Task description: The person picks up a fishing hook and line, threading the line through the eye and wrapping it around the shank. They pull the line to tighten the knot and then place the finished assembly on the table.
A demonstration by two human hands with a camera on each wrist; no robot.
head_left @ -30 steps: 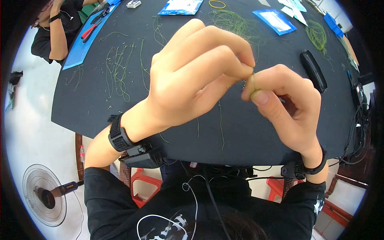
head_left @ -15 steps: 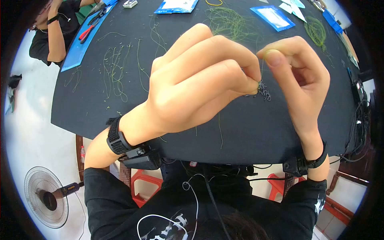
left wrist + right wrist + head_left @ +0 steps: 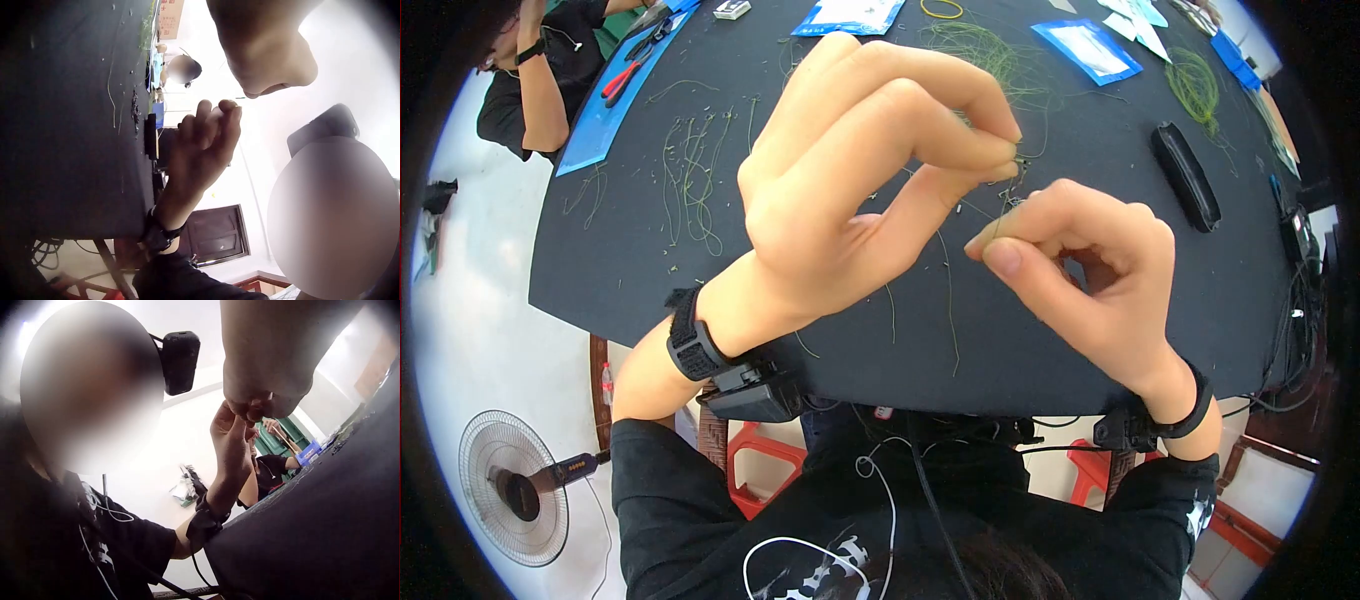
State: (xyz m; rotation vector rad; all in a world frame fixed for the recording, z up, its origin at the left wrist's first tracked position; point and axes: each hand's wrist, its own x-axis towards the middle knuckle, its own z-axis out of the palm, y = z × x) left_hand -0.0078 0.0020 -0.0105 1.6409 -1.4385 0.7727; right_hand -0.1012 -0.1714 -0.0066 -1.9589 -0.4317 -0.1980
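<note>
In the head view the left hand (image 3: 850, 170) pinches something very small between thumb and fingertips, at the upper middle. Lower and to its right, the right hand (image 3: 1100, 270) pinches a thin green thread (image 3: 1002, 215) between thumb and curled index finger. The fingertips of the two hands are a short way apart. Behind them, small dark pieces (image 3: 1015, 180) lie on the table, partly hidden. The left wrist view shows the right hand (image 3: 203, 144) with its fingers curled, and the dark pieces (image 3: 135, 112) on the tabletop. What the left fingertips hold is too small to tell.
On the dark table (image 3: 850, 370) lie loose green threads (image 3: 695, 180), a tangled green bundle (image 3: 975, 60), a coil (image 3: 1192, 90), a black case (image 3: 1186, 178), blue-edged packets (image 3: 1088, 52) and red-handled pliers (image 3: 622, 82). Another person (image 3: 530, 100) sits at the upper left.
The right hand rose away from the left, then came down and left, lower than before. The left hand has shifted up and left since the middle frame. Both still pinch.
</note>
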